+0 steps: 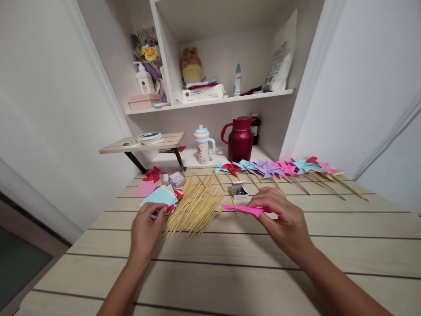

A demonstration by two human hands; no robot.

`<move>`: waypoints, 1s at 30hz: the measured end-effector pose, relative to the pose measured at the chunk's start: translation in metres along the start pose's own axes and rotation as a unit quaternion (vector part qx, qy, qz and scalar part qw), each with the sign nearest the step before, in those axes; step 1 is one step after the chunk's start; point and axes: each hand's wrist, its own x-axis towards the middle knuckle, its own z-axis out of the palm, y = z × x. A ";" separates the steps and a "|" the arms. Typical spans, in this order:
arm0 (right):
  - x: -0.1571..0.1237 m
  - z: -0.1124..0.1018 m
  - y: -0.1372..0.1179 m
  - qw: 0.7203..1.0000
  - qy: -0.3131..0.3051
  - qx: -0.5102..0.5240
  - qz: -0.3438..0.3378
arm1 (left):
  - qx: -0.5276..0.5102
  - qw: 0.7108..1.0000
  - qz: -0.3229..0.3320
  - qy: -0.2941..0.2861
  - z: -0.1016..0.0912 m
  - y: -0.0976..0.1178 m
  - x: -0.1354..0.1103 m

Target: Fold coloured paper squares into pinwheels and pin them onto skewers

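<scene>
My right hand (279,215) pinches a bright pink paper pinwheel (245,211), seen nearly edge-on, above the table. My left hand (148,226) is at the near edge of a stack of coloured paper sheets (159,195), light blue on top with red below. Its thumb and index finger are closed together; whatever lies between them is too small or hidden to make out. Between the hands lies a loose pile of thin wooden sticks (197,206). A small open box of metal pins (240,192) stands just beyond the pink paper.
Finished pinwheels on sticks (268,168) line the table's back right. A red pinwheel (154,174) and clear small boxes (176,178) lie at the back left. Behind stand a sippy cup (203,147), a red thermos jug (241,140) and a low stand (171,139).
</scene>
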 end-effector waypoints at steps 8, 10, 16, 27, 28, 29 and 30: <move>0.000 -0.001 -0.001 1.000 -0.009 0.001 0.001 | 0.067 0.994 0.012 -0.086 0.018 0.004 -0.012; 0.001 -0.001 -0.003 1.000 -0.008 0.004 0.000 | 0.086 0.991 0.017 -0.098 0.022 0.008 -0.015; 0.003 -0.004 -0.008 1.000 -0.008 0.006 -0.009 | 0.215 0.961 0.073 -0.156 0.026 0.029 -0.013; 0.007 -0.010 -0.015 1.000 0.001 0.011 -0.018 | 0.317 0.910 0.093 -0.250 0.047 0.053 -0.004; 0.008 -0.011 -0.016 1.000 0.003 0.011 -0.022 | 0.317 0.910 0.088 -0.254 0.049 0.052 -0.005; 0.008 -0.011 -0.017 1.000 0.005 0.012 -0.025 | 0.315 0.910 0.083 -0.256 0.050 0.052 -0.006; 0.008 -0.011 -0.017 1.000 0.005 0.013 -0.027 | 0.313 0.911 0.077 -0.256 0.051 0.051 -0.007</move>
